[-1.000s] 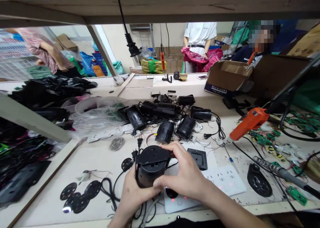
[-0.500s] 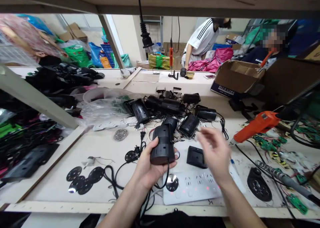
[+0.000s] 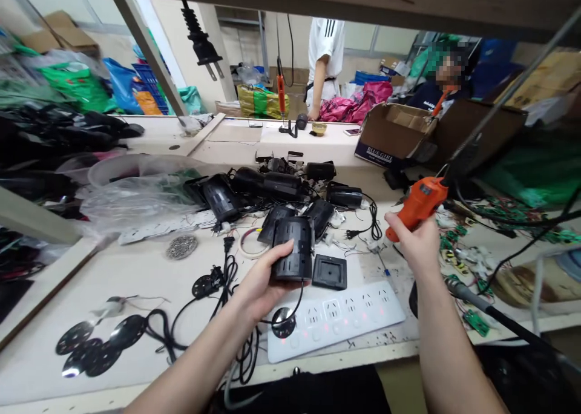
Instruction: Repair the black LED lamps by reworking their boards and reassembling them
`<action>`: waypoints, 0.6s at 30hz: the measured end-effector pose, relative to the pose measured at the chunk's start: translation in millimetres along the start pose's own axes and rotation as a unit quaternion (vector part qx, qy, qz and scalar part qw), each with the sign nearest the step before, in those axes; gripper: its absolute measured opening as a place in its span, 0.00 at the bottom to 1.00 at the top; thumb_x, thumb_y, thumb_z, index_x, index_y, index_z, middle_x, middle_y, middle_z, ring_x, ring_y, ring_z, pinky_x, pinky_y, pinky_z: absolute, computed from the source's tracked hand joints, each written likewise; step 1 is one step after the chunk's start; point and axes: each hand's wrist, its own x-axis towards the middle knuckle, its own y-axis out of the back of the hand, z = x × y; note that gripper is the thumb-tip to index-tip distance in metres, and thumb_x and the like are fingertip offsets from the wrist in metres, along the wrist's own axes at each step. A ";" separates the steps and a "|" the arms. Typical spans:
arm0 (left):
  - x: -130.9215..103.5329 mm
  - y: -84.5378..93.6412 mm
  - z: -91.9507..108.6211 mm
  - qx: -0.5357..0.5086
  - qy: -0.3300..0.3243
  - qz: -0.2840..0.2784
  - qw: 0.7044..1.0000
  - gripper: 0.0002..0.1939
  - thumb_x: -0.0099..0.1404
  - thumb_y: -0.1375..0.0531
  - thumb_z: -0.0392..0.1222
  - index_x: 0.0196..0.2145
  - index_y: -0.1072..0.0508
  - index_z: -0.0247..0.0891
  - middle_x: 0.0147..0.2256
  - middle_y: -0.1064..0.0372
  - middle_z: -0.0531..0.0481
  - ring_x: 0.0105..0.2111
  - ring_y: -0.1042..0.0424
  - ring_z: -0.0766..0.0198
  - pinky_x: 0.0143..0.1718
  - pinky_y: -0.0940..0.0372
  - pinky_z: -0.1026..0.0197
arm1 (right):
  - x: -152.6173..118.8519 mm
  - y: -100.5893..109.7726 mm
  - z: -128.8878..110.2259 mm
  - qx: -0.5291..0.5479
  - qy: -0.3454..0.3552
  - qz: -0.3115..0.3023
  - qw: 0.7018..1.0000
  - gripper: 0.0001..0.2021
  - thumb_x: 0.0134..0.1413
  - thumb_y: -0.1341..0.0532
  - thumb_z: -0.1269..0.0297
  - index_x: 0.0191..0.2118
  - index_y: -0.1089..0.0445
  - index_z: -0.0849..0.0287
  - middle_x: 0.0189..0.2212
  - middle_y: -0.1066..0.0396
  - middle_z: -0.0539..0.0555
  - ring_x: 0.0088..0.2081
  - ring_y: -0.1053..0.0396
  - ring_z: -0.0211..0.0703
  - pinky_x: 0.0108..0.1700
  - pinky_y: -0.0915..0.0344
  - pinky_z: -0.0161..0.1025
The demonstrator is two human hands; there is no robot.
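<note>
My left hand [image 3: 263, 284] is wrapped round a black cylindrical housing [image 3: 293, 250] with slots in its side and a cable running from its lower end. My right hand [image 3: 420, 244] grips an orange electric screwdriver [image 3: 420, 202] that hangs from a coiled spring cord. Its tip points down and left and is hidden by my fingers. Between the hands, a black square base [image 3: 330, 272] lies on the table. Just below stands a white power strip [image 3: 340, 323] with red lights, and a black round disc [image 3: 284, 323] rests on its left end.
Several black housings [image 3: 281, 184] are heaped behind. A dish of screws [image 3: 181, 246], black discs [image 3: 97, 347] and looped cables lie left. Green circuit boards [image 3: 476, 322] and a soldering iron [image 3: 467, 293] are right. A plug [image 3: 202, 45] hangs overhead. A person [image 3: 324, 57] stands across the table.
My right hand has moved right and up and taken hold of the orange screwdriver, which was hanging free. My left hand still holds the housing. The view has turned right.
</note>
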 end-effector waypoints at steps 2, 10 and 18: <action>8.6 -1.4 0.9 0.049 0.003 -0.027 0.998 0.06 0.57 0.37 0.38 0.33 0.25 0.34 0.30 0.24 0.44 0.28 0.26 0.57 0.30 0.27 0.54 | -11.0 -1.7 -21.3 0.035 0.009 0.000 0.999 0.30 0.39 0.28 0.54 0.48 0.36 0.58 0.30 0.30 0.51 0.30 0.30 0.46 0.41 0.32 0.50; 34.6 5.9 -11.7 0.168 0.021 -0.078 0.983 0.14 0.50 0.30 0.41 0.33 0.22 0.30 0.32 0.23 0.38 0.29 0.26 0.56 0.27 0.31 0.60 | -52.8 0.1 -75.2 0.238 -0.072 -0.244 0.937 0.46 0.48 0.53 0.25 0.65 0.46 0.54 0.27 0.30 0.53 0.26 0.31 0.47 0.29 0.31 0.44; 48.5 1.7 -14.0 0.176 -0.046 -0.037 0.983 0.16 0.50 0.30 0.42 0.36 0.25 0.34 0.32 0.23 0.46 0.30 0.26 0.59 0.29 0.33 0.63 | -67.8 -30.9 -79.0 0.315 -0.113 -0.303 0.892 0.47 0.50 0.57 0.25 0.67 0.50 0.53 0.34 0.26 0.55 0.37 0.27 0.53 0.35 0.29 0.46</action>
